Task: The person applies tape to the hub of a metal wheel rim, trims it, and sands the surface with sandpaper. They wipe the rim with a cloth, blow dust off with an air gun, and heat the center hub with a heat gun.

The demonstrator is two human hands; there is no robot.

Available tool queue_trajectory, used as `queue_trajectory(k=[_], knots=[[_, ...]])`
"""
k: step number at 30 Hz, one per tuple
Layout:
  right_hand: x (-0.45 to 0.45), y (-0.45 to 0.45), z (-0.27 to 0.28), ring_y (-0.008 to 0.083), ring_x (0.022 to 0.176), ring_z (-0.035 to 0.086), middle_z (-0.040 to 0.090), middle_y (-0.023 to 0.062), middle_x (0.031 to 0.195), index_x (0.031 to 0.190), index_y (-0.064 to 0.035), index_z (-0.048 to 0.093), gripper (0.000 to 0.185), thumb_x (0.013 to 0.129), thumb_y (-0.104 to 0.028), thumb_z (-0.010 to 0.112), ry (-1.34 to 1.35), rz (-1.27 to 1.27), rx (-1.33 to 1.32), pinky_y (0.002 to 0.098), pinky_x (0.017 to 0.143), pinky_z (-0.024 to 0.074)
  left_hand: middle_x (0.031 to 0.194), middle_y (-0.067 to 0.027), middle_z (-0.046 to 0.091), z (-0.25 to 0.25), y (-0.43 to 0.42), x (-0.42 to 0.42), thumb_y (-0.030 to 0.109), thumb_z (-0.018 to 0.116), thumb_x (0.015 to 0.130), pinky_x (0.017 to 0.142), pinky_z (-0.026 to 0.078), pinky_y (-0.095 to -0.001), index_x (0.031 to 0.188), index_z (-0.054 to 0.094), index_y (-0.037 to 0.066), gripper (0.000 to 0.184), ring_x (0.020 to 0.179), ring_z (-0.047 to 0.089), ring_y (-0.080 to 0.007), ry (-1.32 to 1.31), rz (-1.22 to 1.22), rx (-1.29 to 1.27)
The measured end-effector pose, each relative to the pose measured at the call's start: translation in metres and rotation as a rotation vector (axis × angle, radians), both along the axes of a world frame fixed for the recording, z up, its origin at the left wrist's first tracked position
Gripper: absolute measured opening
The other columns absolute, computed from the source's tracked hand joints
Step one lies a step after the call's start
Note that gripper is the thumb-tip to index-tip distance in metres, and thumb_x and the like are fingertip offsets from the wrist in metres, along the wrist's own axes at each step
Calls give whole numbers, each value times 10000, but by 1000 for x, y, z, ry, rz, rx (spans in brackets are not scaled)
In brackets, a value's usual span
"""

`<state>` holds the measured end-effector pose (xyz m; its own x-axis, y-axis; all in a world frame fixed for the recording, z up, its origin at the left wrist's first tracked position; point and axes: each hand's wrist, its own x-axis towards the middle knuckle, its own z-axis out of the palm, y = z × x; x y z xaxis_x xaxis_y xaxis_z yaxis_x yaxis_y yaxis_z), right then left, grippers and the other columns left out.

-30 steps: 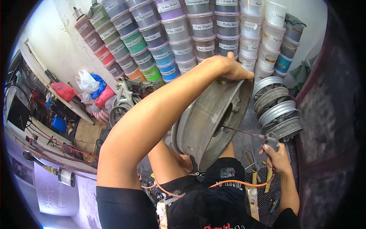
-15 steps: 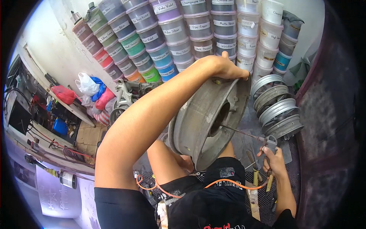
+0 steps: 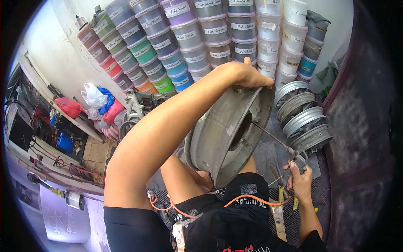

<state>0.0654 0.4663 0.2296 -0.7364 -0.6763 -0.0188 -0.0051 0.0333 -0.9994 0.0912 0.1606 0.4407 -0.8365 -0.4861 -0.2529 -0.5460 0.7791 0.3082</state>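
Observation:
My left hand [image 3: 253, 77] is closed over the top edge of a dull grey wheel rim [image 3: 212, 136], which stands tilted between my legs. Its far fingers are hidden behind the rim's edge. In my right hand [image 3: 300, 179] is an air blow gun [image 3: 300, 157] with a long thin nozzle, my fingers wrapped round its handle. The nozzle points up and left, its tip close to the rim's centre opening; whether it touches the metal I cannot tell. An orange air hose [image 3: 252, 199] runs across my lap towards the gun.
Labelled paint tubs [image 3: 187, 35] are stacked along the back wall. Several wheel rims [image 3: 300, 113] lean in a row at the right, beside a dark wall panel [image 3: 365, 138]. Plastic bags [image 3: 95, 95] and metal parts [image 3: 136, 105] lie at the left. Hand tools lie by my right leg.
The nozzle has tilted more steeply, its tip rising along the rim's centre opening. My right hand has turned slightly with the gun. My left hand keeps its hold on the rim.

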Motion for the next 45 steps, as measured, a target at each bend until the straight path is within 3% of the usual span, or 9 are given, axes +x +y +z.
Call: queue_trajectory(k=[7,12,21,30,33,36,39,42,45], knots=[[2,-4,-4,87,356,431,651,134,882,1069,16,557,306,994,-280,578,-166,-31,-138,244,312,363,1443,-378,383,-2,-10,-3,652,629,736,1116,314,-442,1434,195,-216,1196,1375,394,-426,8,-100,147],[-5,-5,-22,78,341,393,631,128,879,1078,-6,539,306,991,-296,577,-418,-22,-270,236,288,337,1446,-377,379,5,0,3,668,619,736,1114,318,-446,1437,195,-213,1203,1374,394,-428,-12,-21,66],[-34,6,-48,79,329,372,635,151,847,1068,21,535,336,969,-294,597,-670,319,-254,241,278,324,1449,-382,372,4,-1,4,671,631,711,1117,324,-423,1452,145,-208,1248,1376,392,-423,-21,-7,39],[-41,10,-31,94,345,414,666,139,843,1030,30,554,301,949,-249,632,-582,283,50,247,300,323,1451,-405,344,-5,-16,5,676,628,716,1129,314,-388,1462,95,-203,1270,1391,370,-417,-17,-1,-16],[-29,4,-9,95,356,425,669,126,819,995,34,579,298,948,-255,638,-390,150,121,248,316,340,1540,-373,198,0,-19,11,746,608,708,1174,215,-421,1500,109,-140,1289,1441,284,-416,-91,-57,-26],[-24,1,0,95,373,454,679,145,848,983,45,591,262,962,-214,626,-226,118,147,240,339,375,1473,-378,327,-20,-48,4,716,654,672,1121,319,-410,1476,110,-173,1316,1381,383,-425,-109,-151,-55],[-19,-1,-4,92,375,466,679,141,835,990,50,585,249,962,-195,619,-136,1,82,245,329,375,1388,-406,421,19,-6,30,627,678,672,1083,375,-407,1473,205,-117,1191,1328,445,-442,-146,-19,-9],[-20,-1,5,91,364,452,677,148,856,1011,45,572,241,972,-191,596,-279,121,-80,246,316,371,1302,-370,519,4,-16,43,546,718,654,1047,407,-398,1465,209,-94,1151,1244,520,-427,45,21,-21],[-25,3,-15,87,351,427,673,165,877,1066,40,564,251,980,-196,570,-517,75,-333,239,304,360,1199,-322,590,14,-31,68,480,738,653,1013,431,-396,1475,152,-79,1154,1152,577,-387,58,107,18]])
